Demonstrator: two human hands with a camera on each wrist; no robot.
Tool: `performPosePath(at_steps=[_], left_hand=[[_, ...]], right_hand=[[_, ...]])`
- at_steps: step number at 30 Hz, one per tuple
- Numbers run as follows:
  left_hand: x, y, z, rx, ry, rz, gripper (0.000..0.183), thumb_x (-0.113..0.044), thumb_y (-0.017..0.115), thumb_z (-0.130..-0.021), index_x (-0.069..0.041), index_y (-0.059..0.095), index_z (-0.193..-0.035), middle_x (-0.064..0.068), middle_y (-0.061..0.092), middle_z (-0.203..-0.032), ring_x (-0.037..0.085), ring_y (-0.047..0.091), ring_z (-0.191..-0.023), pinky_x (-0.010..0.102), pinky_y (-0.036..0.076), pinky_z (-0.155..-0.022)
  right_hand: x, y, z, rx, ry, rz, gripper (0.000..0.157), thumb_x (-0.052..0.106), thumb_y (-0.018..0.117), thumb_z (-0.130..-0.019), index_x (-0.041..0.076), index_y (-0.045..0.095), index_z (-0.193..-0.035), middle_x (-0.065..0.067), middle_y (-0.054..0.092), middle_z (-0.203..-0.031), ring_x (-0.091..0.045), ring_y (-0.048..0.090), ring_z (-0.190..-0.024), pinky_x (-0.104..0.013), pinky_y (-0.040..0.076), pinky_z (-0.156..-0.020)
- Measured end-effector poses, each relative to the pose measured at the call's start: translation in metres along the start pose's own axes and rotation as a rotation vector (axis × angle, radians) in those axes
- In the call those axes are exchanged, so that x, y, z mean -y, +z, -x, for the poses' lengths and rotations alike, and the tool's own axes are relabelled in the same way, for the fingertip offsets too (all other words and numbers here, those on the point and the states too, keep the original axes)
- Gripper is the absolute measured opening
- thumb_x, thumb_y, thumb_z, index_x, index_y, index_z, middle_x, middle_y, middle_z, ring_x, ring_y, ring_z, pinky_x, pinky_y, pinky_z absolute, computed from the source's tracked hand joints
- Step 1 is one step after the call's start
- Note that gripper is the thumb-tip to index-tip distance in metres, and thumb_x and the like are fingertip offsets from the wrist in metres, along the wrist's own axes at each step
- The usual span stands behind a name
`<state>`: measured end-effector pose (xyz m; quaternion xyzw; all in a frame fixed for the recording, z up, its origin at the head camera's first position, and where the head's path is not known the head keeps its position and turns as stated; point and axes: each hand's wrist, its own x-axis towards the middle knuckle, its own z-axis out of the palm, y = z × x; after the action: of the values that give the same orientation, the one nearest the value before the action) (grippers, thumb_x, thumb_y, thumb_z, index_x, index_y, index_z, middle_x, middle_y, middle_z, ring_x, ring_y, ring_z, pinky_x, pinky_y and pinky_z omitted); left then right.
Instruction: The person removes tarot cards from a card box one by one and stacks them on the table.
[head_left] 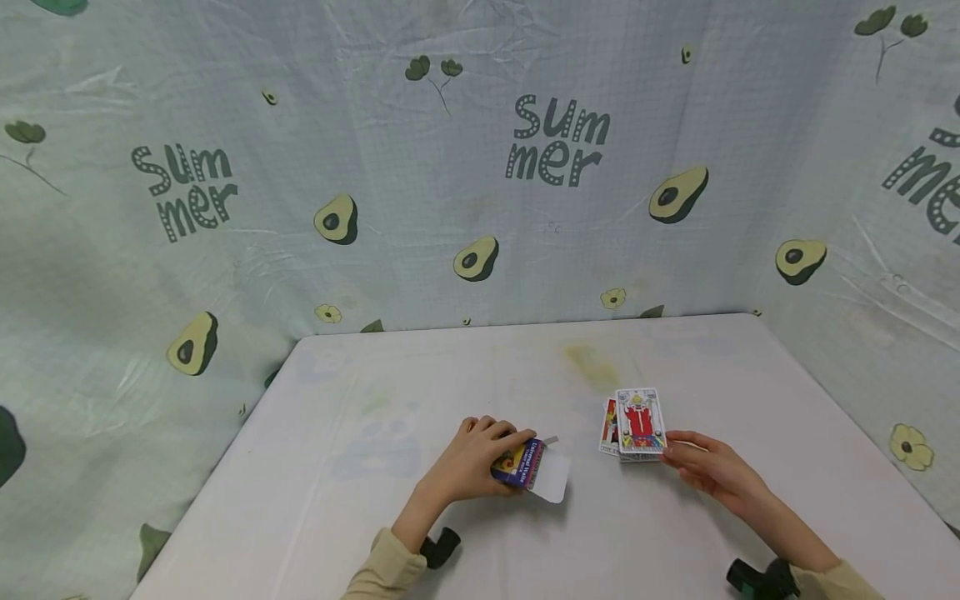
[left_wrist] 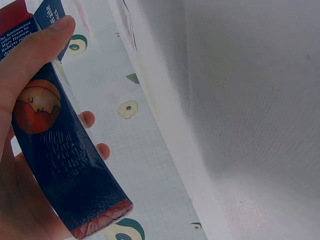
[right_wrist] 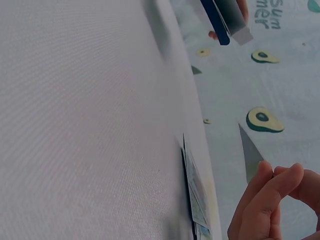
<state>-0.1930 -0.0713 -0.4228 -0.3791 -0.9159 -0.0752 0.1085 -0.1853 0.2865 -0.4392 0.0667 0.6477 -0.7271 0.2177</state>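
My left hand (head_left: 471, 463) grips a dark blue tarot card box (head_left: 513, 467) above the table. Its white end flap (head_left: 553, 475) stands open toward the right. In the left wrist view, the narrow side of the box (left_wrist: 70, 155) faces the camera, with the thumb across its upper part. My right hand (head_left: 708, 469) pinches the corner of a tarot card (head_left: 641, 421) showing a red-robed figure. From the right wrist, that card (right_wrist: 250, 152) is seen edge-on, apart from the loose cards (right_wrist: 195, 190) on the table. Another card (head_left: 609, 425) shows beneath it at left.
A white cloth-covered table (head_left: 360, 400) lies under both hands. Behind it hangs a pale curtain (head_left: 420, 167) printed with avocados and lettering. Dark camera mounts sit at the left wrist (head_left: 441, 547) and right wrist (head_left: 761, 579).
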Motion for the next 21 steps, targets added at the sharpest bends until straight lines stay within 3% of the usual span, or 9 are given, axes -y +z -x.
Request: performPosePath(at_steps=[21], left_hand=[[-0.001, 0.001, 0.001, 0.037, -0.022, -0.001, 0.075, -0.05, 0.072, -0.066, -0.03, 0.042, -0.132, -0.005, 0.053, -0.115, 0.013, 0.046, -0.102, 0.038, 0.035, -0.086]], right_hand=[[-0.005, -0.006, -0.012, -0.02, 0.001, -0.039, 0.014, 0.02, 0.06, -0.085, 0.021, 0.054, -0.097, 0.009, 0.067, -0.081, -0.001, 0.064, -0.076, -0.013, 0.048, -0.061]])
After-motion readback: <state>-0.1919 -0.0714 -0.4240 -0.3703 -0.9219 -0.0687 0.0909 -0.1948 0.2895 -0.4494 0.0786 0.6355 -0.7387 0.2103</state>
